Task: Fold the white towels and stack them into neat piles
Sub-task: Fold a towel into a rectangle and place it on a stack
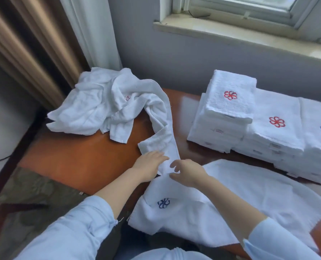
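The orange-brown tabletop (81, 162) fills the middle of the view, with a striped curtain (34, 44) and a windowsill (230, 32) behind it. A flat towel (249, 194) with a blue emblem lies spread at the near edge, and everything else is placed from it. Beyond its far right side, just apart, stand the folded stacks (268, 132) in a row against the wall, showing red emblems and one blue. Beyond its far left corner, further back, sits a crumpled heap (99, 106) of unfolded towels, partly hanging off the tabletop. From that heap a long towel (161, 139) trails toward the flat towel, and its end reaches that far left corner, crowding the spot where both hands work. The left grip (150, 164) rests on that end with straight fingers, holding nothing. The right grip (187, 171) is just beside it, fingers loosely curled with the thumb at the cloth; whether it pinches the towel cannot be told.
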The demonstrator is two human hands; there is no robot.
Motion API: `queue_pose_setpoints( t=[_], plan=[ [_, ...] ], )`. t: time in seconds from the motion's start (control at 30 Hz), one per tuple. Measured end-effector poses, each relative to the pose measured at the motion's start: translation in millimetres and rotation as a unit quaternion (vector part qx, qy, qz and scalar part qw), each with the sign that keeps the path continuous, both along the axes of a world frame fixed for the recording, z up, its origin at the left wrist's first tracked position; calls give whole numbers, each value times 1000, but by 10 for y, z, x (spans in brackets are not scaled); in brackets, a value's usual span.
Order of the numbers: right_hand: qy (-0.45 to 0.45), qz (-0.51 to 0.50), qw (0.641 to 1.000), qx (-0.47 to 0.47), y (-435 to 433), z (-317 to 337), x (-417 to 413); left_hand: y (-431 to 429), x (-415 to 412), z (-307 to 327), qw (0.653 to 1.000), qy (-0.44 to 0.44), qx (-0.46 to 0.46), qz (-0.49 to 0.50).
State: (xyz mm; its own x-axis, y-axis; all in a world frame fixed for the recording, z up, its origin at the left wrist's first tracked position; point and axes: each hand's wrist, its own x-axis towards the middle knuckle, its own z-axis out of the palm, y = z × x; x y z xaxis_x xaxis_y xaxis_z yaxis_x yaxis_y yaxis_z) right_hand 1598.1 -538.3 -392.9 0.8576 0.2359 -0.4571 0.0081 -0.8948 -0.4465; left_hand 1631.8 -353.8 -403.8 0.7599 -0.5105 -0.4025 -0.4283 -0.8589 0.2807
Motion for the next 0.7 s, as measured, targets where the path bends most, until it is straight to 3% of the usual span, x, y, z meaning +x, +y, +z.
queue_pose_setpoints(
  t=[0.1,0.23,0.33,0.47,0.53,0.6,0.63,0.7],
  plan=[
    [33,-2,996,-80,235,-56,-51,115,260,-150,995,-15,50,-84],
    [81,27,979,-186,567,-97,19,257,640,-270,988,-47,79,-121],
    [49,-36,986,-158,663,-90,145,389,895,-303,985,-70,113,-110],
    [-43,-193,978,-60,849,26,359,675,1176,-357,985,-42,147,-83],
    [-63,-274,960,2,882,93,461,734,1239,-329,994,-26,82,-66],
    [-75,-363,924,93,894,147,551,774,1237,-258,998,6,-63,7],
    [-86,-397,903,135,901,166,591,792,1219,-175,986,65,-141,54],
    [-115,-435,874,184,920,197,666,817,1187,-1,928,227,-274,112]
  ],
)
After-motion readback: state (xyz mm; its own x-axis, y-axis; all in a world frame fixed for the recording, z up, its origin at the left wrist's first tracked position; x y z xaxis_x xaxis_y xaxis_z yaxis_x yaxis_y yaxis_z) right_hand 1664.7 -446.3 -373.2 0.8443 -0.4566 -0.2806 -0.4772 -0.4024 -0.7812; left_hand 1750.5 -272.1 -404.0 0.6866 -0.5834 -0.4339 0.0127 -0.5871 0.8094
